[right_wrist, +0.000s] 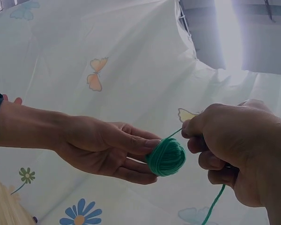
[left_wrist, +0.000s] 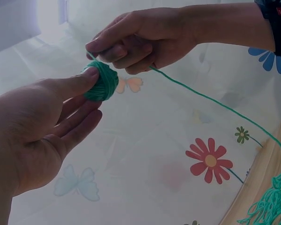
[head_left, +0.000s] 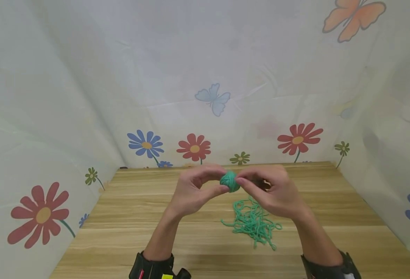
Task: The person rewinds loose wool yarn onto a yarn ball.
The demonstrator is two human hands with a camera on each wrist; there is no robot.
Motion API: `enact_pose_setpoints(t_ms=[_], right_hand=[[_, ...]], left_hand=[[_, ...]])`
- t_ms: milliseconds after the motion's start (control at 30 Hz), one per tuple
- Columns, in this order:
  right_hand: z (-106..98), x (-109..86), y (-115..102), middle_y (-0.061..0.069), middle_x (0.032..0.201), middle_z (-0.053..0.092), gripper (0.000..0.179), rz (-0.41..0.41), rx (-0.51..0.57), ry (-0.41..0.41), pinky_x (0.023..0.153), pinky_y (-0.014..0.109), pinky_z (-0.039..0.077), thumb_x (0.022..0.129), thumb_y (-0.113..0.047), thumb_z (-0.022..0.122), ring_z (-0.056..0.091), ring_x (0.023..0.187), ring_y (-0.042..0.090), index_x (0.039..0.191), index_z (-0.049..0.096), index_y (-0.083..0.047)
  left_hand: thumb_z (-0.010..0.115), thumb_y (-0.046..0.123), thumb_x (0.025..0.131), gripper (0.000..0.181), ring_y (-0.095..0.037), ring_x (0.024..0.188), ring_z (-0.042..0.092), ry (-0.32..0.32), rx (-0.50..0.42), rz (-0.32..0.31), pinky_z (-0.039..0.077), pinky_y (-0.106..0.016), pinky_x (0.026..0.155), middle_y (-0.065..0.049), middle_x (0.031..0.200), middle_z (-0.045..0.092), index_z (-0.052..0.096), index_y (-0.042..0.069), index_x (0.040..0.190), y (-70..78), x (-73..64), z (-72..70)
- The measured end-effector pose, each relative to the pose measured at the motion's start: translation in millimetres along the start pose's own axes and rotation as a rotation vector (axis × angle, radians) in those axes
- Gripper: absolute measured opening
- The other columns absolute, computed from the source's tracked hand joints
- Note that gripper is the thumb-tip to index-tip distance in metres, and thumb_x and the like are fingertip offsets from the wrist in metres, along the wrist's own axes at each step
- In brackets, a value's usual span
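Observation:
A small ball of green yarn [head_left: 229, 181] is held up above the table between the thumb and fingers of my left hand [head_left: 196, 190]. My right hand [head_left: 274, 190], just beside the ball, pinches the yarn strand [right_wrist: 176, 132] that comes off it. In the left wrist view the strand runs through the curled fingers of the right hand [left_wrist: 147, 40] and hangs down to a loose tangle of green yarn [head_left: 254, 223]. That tangle lies on the table below the right hand, with a few loops spread out at its edges.
The wooden table [head_left: 198, 248] has light and dark grain. White sheeting [head_left: 177, 58] printed with flowers and butterflies surrounds it at the back and both sides. A dark band [head_left: 152, 266] sits around each wrist.

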State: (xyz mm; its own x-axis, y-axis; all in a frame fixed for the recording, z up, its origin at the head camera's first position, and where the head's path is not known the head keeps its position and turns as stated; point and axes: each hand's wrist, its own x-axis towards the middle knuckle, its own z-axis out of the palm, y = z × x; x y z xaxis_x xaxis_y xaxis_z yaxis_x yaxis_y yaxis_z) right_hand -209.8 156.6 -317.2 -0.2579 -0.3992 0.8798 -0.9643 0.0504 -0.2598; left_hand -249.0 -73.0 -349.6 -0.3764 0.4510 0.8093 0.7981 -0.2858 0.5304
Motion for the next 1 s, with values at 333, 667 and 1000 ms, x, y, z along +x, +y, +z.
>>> enact_pose_setpoints(t_ms=[333,667,1000], right_hand=[[1,-5.3,12,-0.001,0.071,0.066,0.020,0.043,-0.108,-0.006,0.037,0.016,0.033,0.080,0.015,0.076,0.040,0.050,0.002,0.095,0.076,0.002],[0,1.1,6,-0.001,0.064,0.056,0.022,0.127,-0.206,0.089,0.037,0.018,0.032,0.077,0.020,0.074,0.038,0.050,0.004,0.092,0.074,0.003],[3,0.6,7,-0.005,0.064,0.058,0.013,0.219,-0.311,-0.006,0.039,0.017,0.034,0.085,0.007,0.077,0.041,0.050,0.005,0.093,0.078,-0.002]], left_hand=[[0.075,-0.026,0.076,0.039,-0.032,0.103,0.068,-0.110,-0.082,-0.002,0.061,-0.050,0.092,-0.024,0.108,0.072,0.068,-0.015,0.113,3.6,0.7,2.0],[0.075,-0.031,0.072,0.043,-0.033,0.103,0.068,-0.130,-0.109,0.025,0.061,-0.051,0.090,-0.026,0.108,0.071,0.067,-0.017,0.111,5.3,1.5,3.2],[0.074,-0.032,0.071,0.042,-0.033,0.104,0.068,-0.132,-0.125,0.036,0.061,-0.052,0.091,-0.029,0.107,0.070,0.066,-0.019,0.111,4.9,0.2,2.5]])
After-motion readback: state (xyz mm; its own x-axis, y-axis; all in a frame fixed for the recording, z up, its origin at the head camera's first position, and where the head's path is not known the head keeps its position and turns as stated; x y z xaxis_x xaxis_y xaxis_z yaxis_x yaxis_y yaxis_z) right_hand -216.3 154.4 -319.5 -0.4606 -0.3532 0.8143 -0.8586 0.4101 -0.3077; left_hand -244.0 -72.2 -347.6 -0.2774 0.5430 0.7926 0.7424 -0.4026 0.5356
